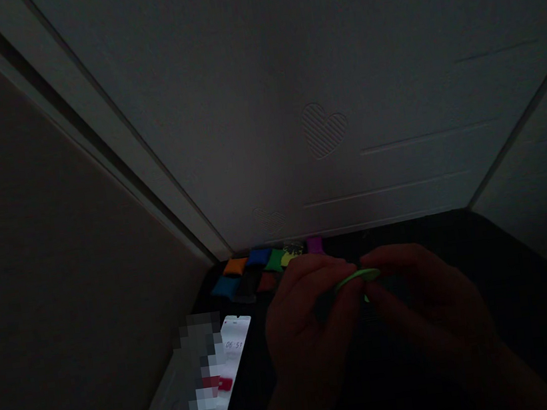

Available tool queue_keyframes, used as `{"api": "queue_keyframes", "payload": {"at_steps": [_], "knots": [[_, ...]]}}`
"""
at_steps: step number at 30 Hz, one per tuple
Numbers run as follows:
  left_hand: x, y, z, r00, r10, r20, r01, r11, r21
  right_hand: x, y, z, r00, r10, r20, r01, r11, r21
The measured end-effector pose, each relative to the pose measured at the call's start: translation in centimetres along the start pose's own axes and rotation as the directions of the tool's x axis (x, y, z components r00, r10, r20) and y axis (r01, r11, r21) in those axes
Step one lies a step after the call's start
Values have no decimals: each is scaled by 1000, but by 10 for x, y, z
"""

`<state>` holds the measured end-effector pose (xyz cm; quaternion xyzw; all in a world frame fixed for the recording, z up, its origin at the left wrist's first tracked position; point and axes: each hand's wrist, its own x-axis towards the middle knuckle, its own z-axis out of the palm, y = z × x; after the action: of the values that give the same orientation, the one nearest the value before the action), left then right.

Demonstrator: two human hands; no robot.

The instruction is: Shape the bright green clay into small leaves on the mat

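Green piece (359,276) (thin, curved) | left hand (308,315): nearly closed, pinching it | right hand (435,301): likewise pinching

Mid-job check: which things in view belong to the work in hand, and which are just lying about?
In the job:
lime-green piece, pinched between left hand and right hand
coloured packets, perhaps; untouched

Apparently just lying about:
lit phone
pale object beside it, partly pixelated
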<state>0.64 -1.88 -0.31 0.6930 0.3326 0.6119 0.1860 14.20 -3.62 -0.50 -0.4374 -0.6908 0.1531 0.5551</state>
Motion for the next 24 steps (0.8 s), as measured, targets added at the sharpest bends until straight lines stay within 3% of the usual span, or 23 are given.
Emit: {"api": "queue_keyframes", "payload": {"at_steps": [3,7,12,24], "knots": [[1,0,0,1000,11,-18,-11,1000,-11,0,0,0,1000,4,-8,-4,1000,-5],[1,1,-1,998,45,50,-45,999,9,-1,1,-1,1000,6,5,-6,1000,-18],[-1,0,0,1000,21,-4,-21,1000,4,-2,1,-1,1000,-4,28,4,1000,-22],[-1,3,3,998,-55,6,55,997,-55,0,0,-3,998,7,60,-5,999,-48]]}}
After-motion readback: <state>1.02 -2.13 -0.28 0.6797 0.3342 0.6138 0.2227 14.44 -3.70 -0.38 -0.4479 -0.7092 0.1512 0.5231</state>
